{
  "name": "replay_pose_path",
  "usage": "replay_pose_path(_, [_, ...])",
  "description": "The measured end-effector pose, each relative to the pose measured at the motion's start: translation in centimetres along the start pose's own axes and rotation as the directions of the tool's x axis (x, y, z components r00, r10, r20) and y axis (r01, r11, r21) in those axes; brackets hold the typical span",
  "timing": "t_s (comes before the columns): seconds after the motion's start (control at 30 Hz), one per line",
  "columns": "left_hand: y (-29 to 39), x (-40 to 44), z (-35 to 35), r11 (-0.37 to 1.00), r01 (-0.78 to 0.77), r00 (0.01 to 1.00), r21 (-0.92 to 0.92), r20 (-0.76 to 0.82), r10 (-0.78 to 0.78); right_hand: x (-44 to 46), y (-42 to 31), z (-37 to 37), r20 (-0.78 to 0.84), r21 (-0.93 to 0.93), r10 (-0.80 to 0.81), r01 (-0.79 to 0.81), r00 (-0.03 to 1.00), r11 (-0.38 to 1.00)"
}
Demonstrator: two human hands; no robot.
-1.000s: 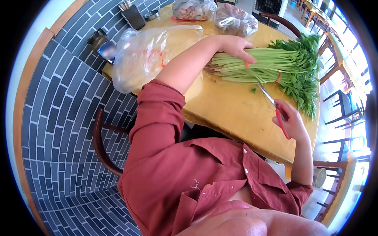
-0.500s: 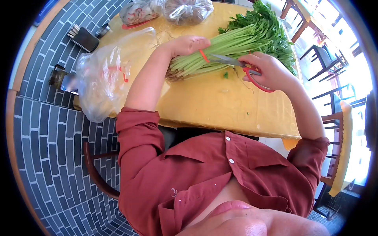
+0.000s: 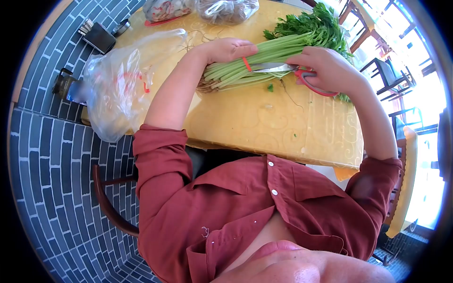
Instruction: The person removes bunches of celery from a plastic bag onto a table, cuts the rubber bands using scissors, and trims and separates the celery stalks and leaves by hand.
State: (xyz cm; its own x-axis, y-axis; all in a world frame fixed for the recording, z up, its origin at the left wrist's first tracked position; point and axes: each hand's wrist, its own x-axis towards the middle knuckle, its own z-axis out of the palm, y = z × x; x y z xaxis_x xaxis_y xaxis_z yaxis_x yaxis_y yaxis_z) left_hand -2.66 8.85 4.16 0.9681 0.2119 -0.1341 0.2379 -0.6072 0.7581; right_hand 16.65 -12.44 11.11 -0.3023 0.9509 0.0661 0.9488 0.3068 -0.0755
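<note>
A large bunch of celery [image 3: 283, 49] lies on the table, its leafy tops to the right and its root ends to the left. Around its stalks runs a red tie [image 3: 247, 64]. My left hand [image 3: 230, 50] is closed over the upper side of the stalks, just left of the tie. In my right hand [image 3: 325, 70] are scissors [image 3: 309, 83] with red and grey handles. Their blades point left along the stalks, with the tips at the tie; whether a blade is under it I cannot tell.
A yellow cloth covers the table [image 3: 264, 122]. On its left lies a crumpled clear plastic bag [image 3: 115, 94]. Filled plastic bags [image 3: 226, 10] stand at the back. A black holder [image 3: 98, 38] and a phone [image 3: 76, 91] are near the brick wall; chairs [image 3: 384, 75] stand at right.
The scissors now lie flatter along the stalks, tips still at the red tie. My right hand has shifted slightly up and right. My left hand stays on the bunch.
</note>
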Motion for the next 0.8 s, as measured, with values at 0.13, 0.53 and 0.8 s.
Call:
replay_pose_path(0.13, [0.9,-0.4,0.2,0.999,-0.001,1.0,0.038,-0.023,0.002,0.5,-0.6,-0.9,0.009,-0.081,-0.006,0.007,1.0,0.997])
replay_pose_path(0.53, [0.4,0.4,0.1,0.997,-0.004,0.999,0.083,0.036,0.002,2.8,1.3,0.5,0.059,0.212,-0.131,0.116,0.99,0.97])
replay_pose_path(0.8, [0.5,0.5,0.2,0.989,-0.019,1.0,0.148,0.018,0.017,3.3,0.2,-0.2,0.207,0.188,-0.043,0.003,0.977,0.982])
